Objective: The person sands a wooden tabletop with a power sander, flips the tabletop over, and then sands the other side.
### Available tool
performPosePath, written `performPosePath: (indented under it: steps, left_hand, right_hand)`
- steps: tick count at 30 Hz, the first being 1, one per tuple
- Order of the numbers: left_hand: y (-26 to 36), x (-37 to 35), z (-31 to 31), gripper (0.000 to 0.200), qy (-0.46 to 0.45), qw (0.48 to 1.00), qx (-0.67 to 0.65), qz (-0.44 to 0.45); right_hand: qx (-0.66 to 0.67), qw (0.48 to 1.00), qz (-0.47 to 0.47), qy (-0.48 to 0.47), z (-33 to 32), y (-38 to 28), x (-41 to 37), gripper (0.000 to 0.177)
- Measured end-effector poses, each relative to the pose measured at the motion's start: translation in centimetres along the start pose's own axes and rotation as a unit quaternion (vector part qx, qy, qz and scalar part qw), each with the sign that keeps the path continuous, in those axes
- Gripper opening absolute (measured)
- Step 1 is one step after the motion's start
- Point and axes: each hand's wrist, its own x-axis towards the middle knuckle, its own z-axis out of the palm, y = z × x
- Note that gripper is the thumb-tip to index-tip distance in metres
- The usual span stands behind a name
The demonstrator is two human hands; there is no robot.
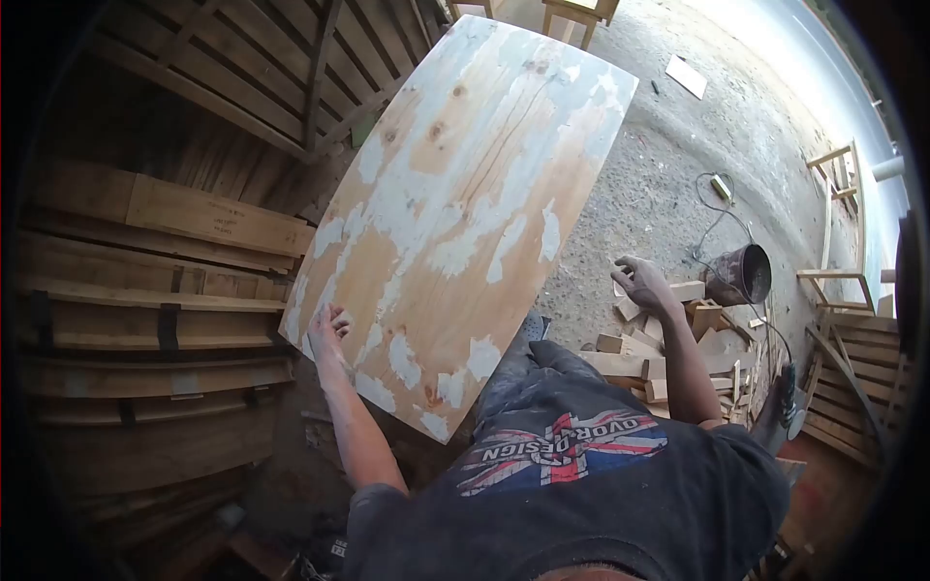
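A large wooden board with knots and patches of whitish filler lies in front of me, tilted across the view. My left hand is over its near left corner, fingers loosely bent and apart, holding nothing. Off the board's right side, my right hand hangs above the floor with its fingers curled together. A small pale edge shows under those fingers; I cannot tell what it is. Whatever supports the board underneath is mostly hidden.
Offcuts of wood are heaped below my right hand, beside a dark bucket. A cable runs from a socket strip past the bucket. Stacked planks line the left side. A wooden frame stands at the right.
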Motion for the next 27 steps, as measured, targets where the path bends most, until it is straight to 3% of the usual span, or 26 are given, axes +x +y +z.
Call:
performPosePath:
  steps: [3,4,5,7,8,9,10,12,13,16,22,27]
  left_hand:
    - [3.8,4.7,2.7,0.038,0.047,0.996,0.064,0.029]
    - [4.9,6.8,3.6,0.038,0.051,0.994,0.089,0.040]
    - [5.8,9.1,4.5,0.038,0.057,0.993,0.095,0.036]
    - [7.5,15.4,7.0,0.038,0.069,0.969,0.188,0.141]
    - [8.3,18.4,8.6,0.043,0.094,0.954,0.240,0.151]
    - [8.2,22.4,9.6,0.045,0.107,0.917,0.313,0.224]
    - [7.2,25.5,10.6,0.047,0.119,0.870,0.378,0.294]
    - [7.1,28.2,13.2,0.057,0.108,0.803,0.512,0.284]
    - [6.7,29.0,14.1,0.062,0.068,0.807,0.531,0.250]
    - [6.1,31.8,15.7,0.077,0.005,0.786,0.597,0.163]
    - [7.0,29.7,15.9,0.076,0.005,0.836,0.530,0.142]
    - [10.4,23.3,15.8,0.074,-0.002,0.862,0.501,0.082]
  right_hand:
    - [0.093,0.995,-0.003,0.032,1.0,1.9,7.6,0.049]
    - [0.194,0.976,0.097,-0.011,0.5,0.5,9.4,0.058]
    - [0.195,0.976,0.099,-0.019,0.9,0.5,11.8,0.058]
    - [0.328,0.927,0.167,0.073,2.3,1.6,16.7,0.069]
    - [0.365,0.911,0.186,0.053,2.5,2.3,19.1,0.077]
    - [0.369,0.905,0.196,0.080,2.2,2.7,21.1,0.077]
    - [0.422,0.879,0.220,0.043,2.4,2.7,22.4,0.075]
    - [0.491,0.836,0.244,-0.021,2.5,2.6,23.6,0.071]
    - [0.505,0.827,0.240,-0.052,2.2,2.4,24.3,0.068]
    - [0.444,0.859,0.254,-0.024,1.5,1.6,25.7,0.067]
    - [0.416,0.876,0.242,-0.018,-0.4,0.5,26.1,0.067]
    - [0.483,0.845,0.230,-0.012,-0.4,2.5,24.4,0.068]
